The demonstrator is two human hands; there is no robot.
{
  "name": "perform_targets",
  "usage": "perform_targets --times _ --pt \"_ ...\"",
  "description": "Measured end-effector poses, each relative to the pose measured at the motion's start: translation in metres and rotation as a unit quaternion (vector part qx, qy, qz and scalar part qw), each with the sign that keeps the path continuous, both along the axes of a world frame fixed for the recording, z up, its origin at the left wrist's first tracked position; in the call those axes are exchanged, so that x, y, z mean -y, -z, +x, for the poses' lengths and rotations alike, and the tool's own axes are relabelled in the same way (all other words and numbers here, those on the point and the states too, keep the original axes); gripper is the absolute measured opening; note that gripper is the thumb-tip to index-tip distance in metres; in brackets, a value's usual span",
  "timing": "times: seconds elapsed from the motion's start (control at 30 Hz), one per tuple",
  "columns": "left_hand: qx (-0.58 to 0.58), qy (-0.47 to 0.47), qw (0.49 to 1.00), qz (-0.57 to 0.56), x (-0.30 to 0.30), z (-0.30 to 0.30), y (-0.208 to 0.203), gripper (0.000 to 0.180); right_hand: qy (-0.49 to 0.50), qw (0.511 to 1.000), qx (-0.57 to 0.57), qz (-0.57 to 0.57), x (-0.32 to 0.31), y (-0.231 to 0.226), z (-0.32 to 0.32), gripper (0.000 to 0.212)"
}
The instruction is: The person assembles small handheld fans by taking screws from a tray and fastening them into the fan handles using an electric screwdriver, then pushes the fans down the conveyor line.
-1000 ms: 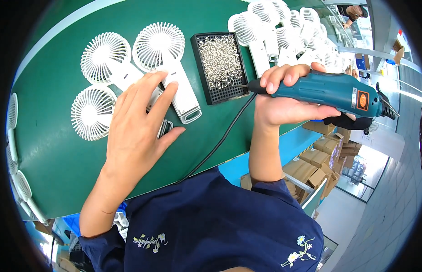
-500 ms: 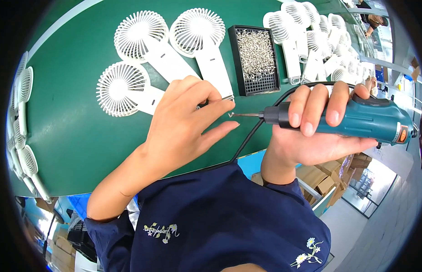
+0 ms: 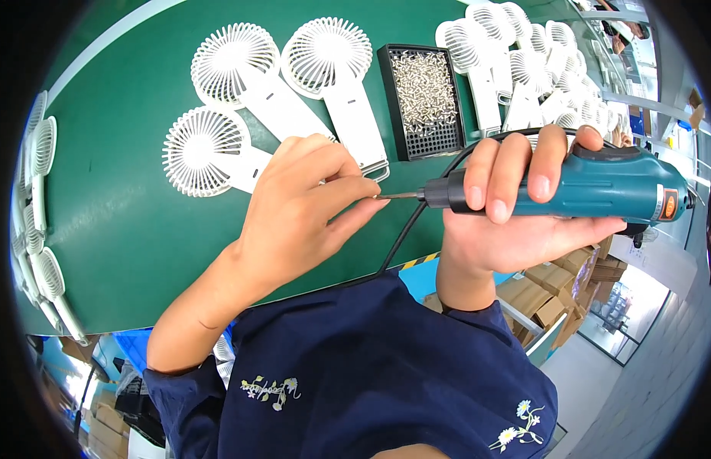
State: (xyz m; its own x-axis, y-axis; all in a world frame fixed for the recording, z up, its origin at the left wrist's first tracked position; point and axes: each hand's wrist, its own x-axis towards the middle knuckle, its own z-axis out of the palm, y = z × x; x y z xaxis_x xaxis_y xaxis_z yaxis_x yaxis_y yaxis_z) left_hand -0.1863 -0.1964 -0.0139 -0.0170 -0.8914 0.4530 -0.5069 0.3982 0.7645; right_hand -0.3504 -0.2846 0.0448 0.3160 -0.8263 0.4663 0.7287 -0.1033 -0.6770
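Observation:
My right hand [image 3: 508, 229] grips a teal electric screwdriver [image 3: 615, 183], held level and pointing left above the near edge of the green table [image 3: 118, 229]. My left hand [image 3: 302, 206] has thumb and forefinger pinched on the tip of its metal bit [image 3: 401, 196]; I cannot see whether a screw sits between them. Under and behind my left hand lie three white handheld fans [image 3: 210, 149] [image 3: 241, 69] [image 3: 332, 61], handles pointing toward me. A black tray of small silver screws [image 3: 424, 99] sits just beyond the screwdriver's nose.
A heap of more white fans [image 3: 524, 69] fills the far right of the table. Another row of fans [image 3: 38, 153] runs along the left edge. The screwdriver's black cable [image 3: 401, 229] drops over the front edge. Cardboard boxes [image 3: 547, 291] stand below right.
My left hand lifted off the fans and came to the screwdriver's tip. My right hand lowered the screwdriver and brought it nearer, with the bit now between my left fingertips.

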Motion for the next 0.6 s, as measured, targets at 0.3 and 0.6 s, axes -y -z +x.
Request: perform_targets --times 0.3,0.6 --pt "-0.054 -0.005 0.999 -0.007 -0.0004 0.0002 -0.0005 0.022 0.025 0.999 0.029 0.010 -0.0017 -0.0022 -0.0013 0.070" --pt "-0.146 0.012 0.989 0.030 -0.0056 -0.0035 -0.0004 0.019 0.007 0.992 0.092 0.081 0.0019 0.0035 -0.0035 0.067"
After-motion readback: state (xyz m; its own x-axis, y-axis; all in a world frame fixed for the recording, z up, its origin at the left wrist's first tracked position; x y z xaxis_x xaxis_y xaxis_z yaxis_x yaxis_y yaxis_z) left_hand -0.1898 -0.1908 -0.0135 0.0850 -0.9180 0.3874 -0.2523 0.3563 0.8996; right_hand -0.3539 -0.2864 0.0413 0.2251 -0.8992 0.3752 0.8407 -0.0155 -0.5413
